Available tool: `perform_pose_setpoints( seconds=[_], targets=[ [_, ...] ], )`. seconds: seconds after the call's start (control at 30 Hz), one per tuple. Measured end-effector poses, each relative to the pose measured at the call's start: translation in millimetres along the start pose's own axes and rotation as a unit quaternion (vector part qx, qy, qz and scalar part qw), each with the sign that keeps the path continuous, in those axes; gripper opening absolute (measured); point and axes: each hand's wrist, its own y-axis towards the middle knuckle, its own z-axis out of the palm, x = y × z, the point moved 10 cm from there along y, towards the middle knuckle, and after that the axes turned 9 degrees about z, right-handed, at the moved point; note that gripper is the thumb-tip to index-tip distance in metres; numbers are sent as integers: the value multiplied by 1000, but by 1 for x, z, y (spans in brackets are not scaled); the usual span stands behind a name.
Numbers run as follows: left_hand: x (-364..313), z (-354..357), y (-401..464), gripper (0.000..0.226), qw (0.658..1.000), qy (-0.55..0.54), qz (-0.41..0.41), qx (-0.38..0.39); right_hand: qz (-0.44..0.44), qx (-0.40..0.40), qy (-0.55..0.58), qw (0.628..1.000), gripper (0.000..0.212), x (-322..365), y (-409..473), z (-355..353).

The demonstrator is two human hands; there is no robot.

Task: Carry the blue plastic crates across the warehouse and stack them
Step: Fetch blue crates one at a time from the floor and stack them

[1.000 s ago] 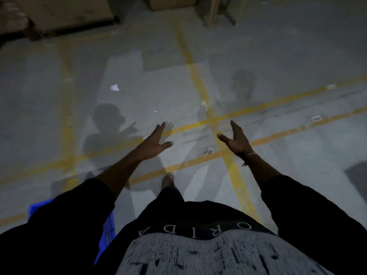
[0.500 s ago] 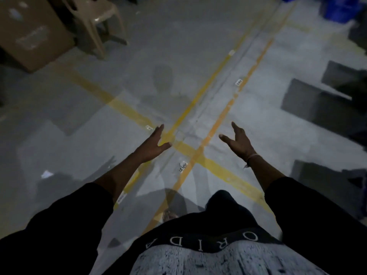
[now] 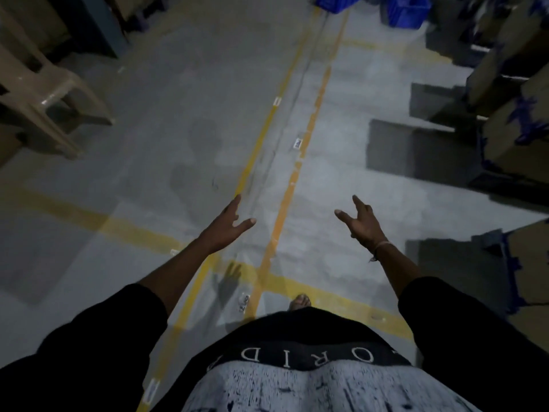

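Head view, dim light, motion blur toward the edges.

Your left hand (image 3: 226, 226) is stretched out in front of you at about 11 o'clock from frame centre, fingers straight, thumb spread; it holds nothing. Your right hand (image 3: 361, 224) reaches forward at about 2 o'clock, fingers spread and relaxed, thumb pointing inward; it too holds nothing. A thin wrist band (image 3: 380, 248) sits on the right wrist. The two hands are well apart, palms roughly facing each other, both above the floor and touching nothing.

The blue plastic crates (image 3: 408, 8) lie far ahead at 12 to 1 o'clock, cut off by the top edge of the frame; a second patch of blue shows just left of them. You cannot tell from here whether they are stacked. They are well apart from both hands.

Two yellow floor lines (image 3: 309, 135) run from between your hands toward the crates; a crossing line passes near your foot (image 3: 300, 301) at 6 o'clock. A beige plastic chair (image 3: 44, 93) stands at 10 o'clock. Cardboard boxes (image 3: 514, 138) on blue pallets line the 3 o'clock side. Your black sleeves and a grey shirt with white lettering fill the bottom of the frame.
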Motion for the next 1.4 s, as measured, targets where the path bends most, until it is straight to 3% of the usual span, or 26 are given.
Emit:
perform_pose_setpoints(
  seconds=[0.33,0.77,1.0,1.4],
  targets=[
    [-101,9,191,97,998,7,58,22,8,-44,36,998,103,43,128,-113],
    [-149,-21,489,98,996,-16,64,66,46,-94,26,994,105,116,348,-218],
    [-196,-52,647,97,990,26,91,100,54,-132,59,988,108,171,464,-274],
    [-261,-42,896,92,987,54,102,108,85,-142,83,983,113,197,690,-396]
  ],
)
